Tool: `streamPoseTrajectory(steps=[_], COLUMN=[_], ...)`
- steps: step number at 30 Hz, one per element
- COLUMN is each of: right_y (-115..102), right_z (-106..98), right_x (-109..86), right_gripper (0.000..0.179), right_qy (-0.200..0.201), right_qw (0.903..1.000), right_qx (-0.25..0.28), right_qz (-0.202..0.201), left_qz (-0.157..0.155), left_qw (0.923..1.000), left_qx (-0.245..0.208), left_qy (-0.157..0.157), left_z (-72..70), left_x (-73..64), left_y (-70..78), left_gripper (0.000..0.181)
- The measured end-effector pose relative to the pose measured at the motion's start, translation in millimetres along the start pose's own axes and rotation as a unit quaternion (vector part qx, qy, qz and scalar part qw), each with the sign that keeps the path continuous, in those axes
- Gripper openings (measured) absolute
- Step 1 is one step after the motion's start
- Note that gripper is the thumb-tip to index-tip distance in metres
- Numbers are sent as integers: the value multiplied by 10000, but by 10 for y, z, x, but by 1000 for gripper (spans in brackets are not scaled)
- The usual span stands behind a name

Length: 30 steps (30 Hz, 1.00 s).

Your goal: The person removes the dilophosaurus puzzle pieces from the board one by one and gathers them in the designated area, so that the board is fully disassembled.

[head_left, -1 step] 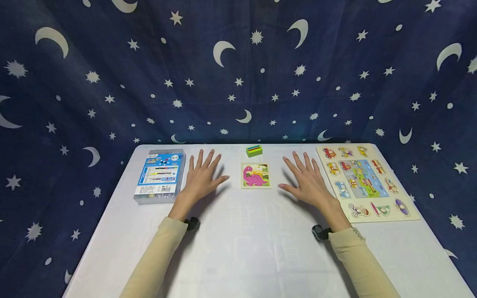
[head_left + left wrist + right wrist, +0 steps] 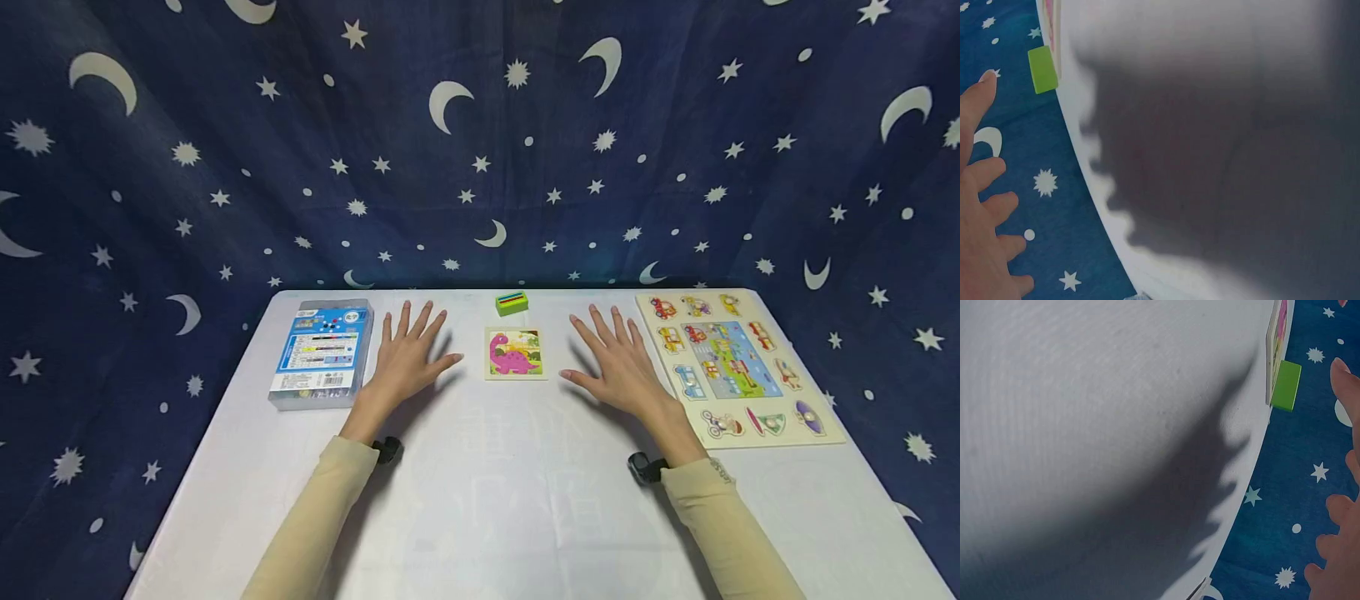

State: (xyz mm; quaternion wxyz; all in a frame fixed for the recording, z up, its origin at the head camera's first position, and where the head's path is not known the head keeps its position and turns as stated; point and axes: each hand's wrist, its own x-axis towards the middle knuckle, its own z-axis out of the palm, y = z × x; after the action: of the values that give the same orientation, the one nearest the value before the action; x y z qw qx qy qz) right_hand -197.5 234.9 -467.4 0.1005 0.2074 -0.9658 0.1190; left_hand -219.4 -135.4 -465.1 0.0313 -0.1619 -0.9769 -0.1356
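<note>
My left hand [image 2: 403, 358] is spread palm down above the white table, its fingers straight and nothing held. Close on its left lies a clear plastic box [image 2: 360, 354] with a blue printed label. On the other side my right hand [image 2: 622, 371] is spread the same way, just left of a large wooden peg puzzle board [image 2: 802, 429] with vehicle pieces. Between the two hands lies a small square dinosaur picture puzzle [image 2: 513, 354], touched by neither. Both wrist views show fingers [image 2: 1000, 206] held out, with the hands' shadows on the tabletop.
Behind the dinosaur puzzle sits a small green box [image 2: 512, 303] with coloured stripes on top, near the far edge of the white-covered table [image 2: 517, 500]. A dark blue curtain [image 2: 480, 200] with moons and stars hangs right behind that edge.
</note>
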Motion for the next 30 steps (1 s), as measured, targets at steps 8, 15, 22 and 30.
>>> streamPoseTrajectory(steps=[8,15,22,30], right_y=[35,35,18,-35], right_z=[10,45,105,254], right_x=[16,65,205,469], right_gripper=[96,85,69,47], right_qy=[-40,-61,-26,-317], right_qw=[10000,9989,9887,9766], right_qx=[46,455,1492,2124], right_qz=[4,-20,-110,-63], left_qz=[48,670,1405,1627], left_qw=[9999,9965,9744,9654], left_qx=[67,-258,-1053,-698], left_qy=[-127,-417,-1407,-1916], left_z=[73,131,222,334], left_x=[6,-12,10,131], left_y=[48,245,539,742], left_gripper=[84,81,76,81])
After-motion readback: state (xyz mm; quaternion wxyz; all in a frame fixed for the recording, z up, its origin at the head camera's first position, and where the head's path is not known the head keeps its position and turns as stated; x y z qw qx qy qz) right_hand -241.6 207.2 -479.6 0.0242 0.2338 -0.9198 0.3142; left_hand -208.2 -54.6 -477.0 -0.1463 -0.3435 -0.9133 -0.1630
